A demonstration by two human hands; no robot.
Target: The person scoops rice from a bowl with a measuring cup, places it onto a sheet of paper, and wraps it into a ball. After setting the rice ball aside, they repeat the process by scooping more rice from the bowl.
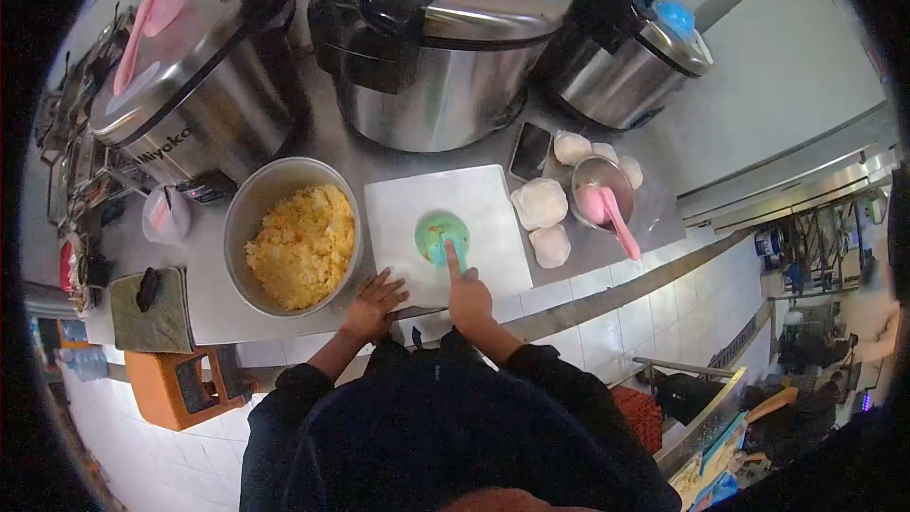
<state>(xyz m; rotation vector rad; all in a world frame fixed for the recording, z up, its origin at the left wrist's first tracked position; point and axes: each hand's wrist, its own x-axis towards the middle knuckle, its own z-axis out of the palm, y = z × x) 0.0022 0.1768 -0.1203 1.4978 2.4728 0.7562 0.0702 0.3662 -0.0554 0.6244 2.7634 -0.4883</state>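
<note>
Green dish (431, 239) set on white paper (488, 201), touched by index finger of right hand (469, 301); grip of other fingers cannot be told. Left hand (375, 303) spread wide at paper corner, nothing seen held. Dish could be slid or tipped by off-centre finger pressure.

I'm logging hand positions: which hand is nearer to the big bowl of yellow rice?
The left. The left hand is just to the right of the bowl; the right hand is farther right, its extended finger at the green disc.
</note>
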